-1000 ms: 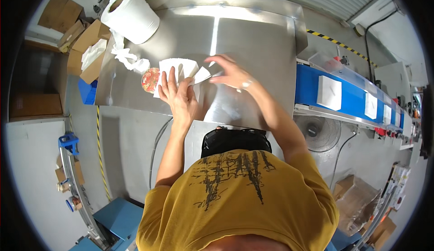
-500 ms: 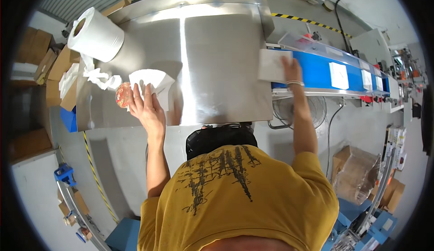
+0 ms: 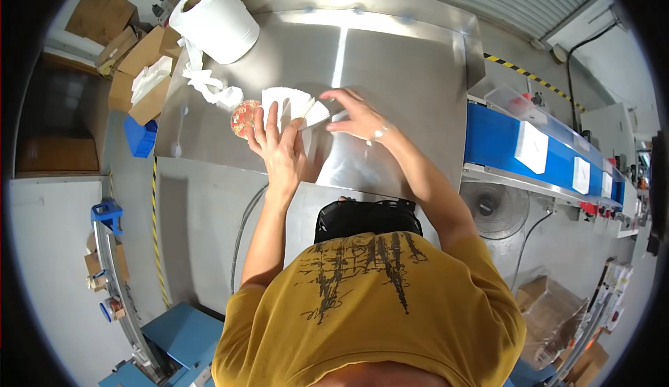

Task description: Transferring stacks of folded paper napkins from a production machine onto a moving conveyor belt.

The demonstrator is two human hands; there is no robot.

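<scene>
My left hand (image 3: 279,153) holds a fanned stack of white paper pieces (image 3: 287,101) low over the near left part of the steel table (image 3: 397,59). Its thumb and fingers lie over the stack, partly hiding it. Beside the fingers is a round, red speckled thing (image 3: 244,118); its kind is unclear. My right hand (image 3: 359,116) is just right of the fan, fingers apart and holding nothing. On the blue conveyor belt (image 3: 491,136) at the right lie flat white squares, the closest white square (image 3: 532,147) nearest the table.
A large white paper roll (image 3: 214,21) stands at the table's far left, with crumpled white paper (image 3: 209,86) trailing from it. Left of the table are an open cardboard box (image 3: 139,84) and a blue bin (image 3: 140,137). A clear guard (image 3: 519,101) edges the belt's far side.
My right hand has let go of a white square at the belt and moved left to the fan. The squares on the belt have shifted. The whole view has swung rightward.
</scene>
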